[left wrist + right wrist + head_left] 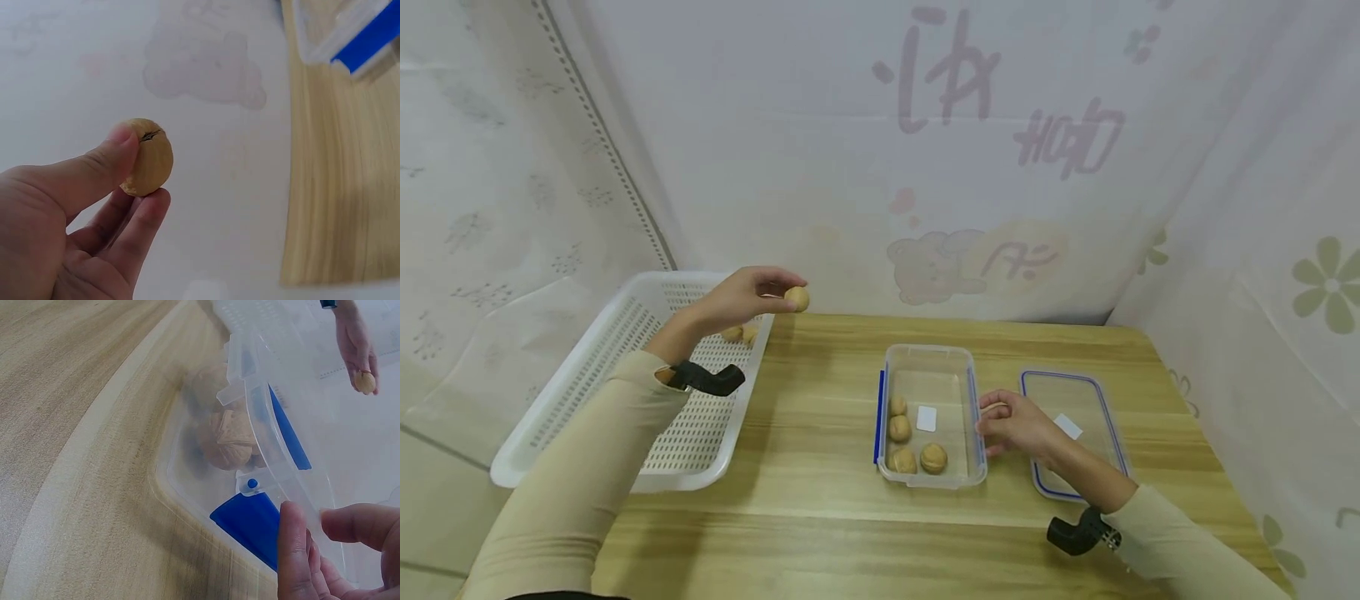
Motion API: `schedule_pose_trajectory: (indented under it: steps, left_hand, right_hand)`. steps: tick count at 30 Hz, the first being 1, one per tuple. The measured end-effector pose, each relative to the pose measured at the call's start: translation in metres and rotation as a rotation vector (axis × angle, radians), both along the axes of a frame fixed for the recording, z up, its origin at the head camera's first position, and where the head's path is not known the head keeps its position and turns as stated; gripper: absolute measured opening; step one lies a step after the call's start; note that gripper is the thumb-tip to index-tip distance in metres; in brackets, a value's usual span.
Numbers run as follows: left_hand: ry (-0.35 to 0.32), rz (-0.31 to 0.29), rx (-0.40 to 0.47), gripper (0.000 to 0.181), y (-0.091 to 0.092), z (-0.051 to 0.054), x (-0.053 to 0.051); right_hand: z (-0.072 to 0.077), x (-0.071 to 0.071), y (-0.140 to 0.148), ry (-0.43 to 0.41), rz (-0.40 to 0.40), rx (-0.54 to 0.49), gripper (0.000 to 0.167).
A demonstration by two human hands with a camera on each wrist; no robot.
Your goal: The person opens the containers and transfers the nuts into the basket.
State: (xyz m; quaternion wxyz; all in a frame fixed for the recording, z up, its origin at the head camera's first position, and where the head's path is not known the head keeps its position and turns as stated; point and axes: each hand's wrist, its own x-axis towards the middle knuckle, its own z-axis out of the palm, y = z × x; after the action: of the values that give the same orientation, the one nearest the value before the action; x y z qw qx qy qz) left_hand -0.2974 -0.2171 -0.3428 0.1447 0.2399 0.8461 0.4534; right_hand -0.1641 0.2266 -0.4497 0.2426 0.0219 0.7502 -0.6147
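In the head view my left hand [748, 296] pinches a walnut [797, 298] between thumb and fingers, above the right edge of a white basket [741, 433]. The left wrist view shows a dark crack at the top of this walnut [153, 159]. My right hand [1018, 427] holds the right wall of a clear plastic box [951, 479] with blue side latches. Thumb and forefinger stand on either side of its rim in the right wrist view. Several walnuts [933, 457] lie in the box's left and front part, beside a white label [927, 418].
A clear lid [1075, 387] with a blue seal lies right of the box, partly under my right forearm. More walnuts [733, 333] sit in the basket below my left wrist. A printed curtain [820, 167] hangs behind the wooden table [820, 542].
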Motion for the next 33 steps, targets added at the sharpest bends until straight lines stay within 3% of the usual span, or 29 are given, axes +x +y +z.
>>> schedule_pose_trajectory:
  steps: [9, 19, 30, 33]
  left_hand:
    - [-0.013, 0.146, 0.008, 0.053, -0.043, -0.01, 0.003]
    - [-0.07, 0.294, 0.003, 0.06, -0.086, -0.037, -0.004]
    - [-0.168, 0.422, 0.016, 0.07, -0.114, -0.063, -0.004]
    - [-0.189, 0.495, 0.033, 0.073, -0.115, -0.069, 0.001]
  right_hand:
    - [-0.002, -0.001, 0.0, 0.0, -0.002, 0.002, 0.043]
    - [-0.001, 0.0, -0.002, -0.005, -0.009, 0.015, 0.043]
    - [-0.001, -0.001, -0.001, -0.009, -0.016, 0.01, 0.043]
    - [-0.002, -0.001, -0.001, -0.01, -0.017, 0.01, 0.043]
